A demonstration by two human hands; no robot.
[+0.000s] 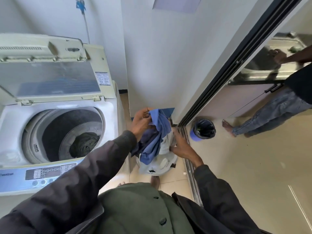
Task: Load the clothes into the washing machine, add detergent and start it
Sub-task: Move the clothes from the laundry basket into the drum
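Left hand [141, 123] has its fingers curled round a crumpled blue cloth garment [158, 125], just right of the open white top-load washing machine [108, 112]. Right hand [183, 146] touches the pale grey laundry bundle [162, 164] underneath; can't tell if those fingers grip. A dark green garment [86, 144] is already in the drum.

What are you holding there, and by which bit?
The left grip pinches the blue cloth by its top edge. The right grip touches the pale bundle at its side; a hold cannot be told.
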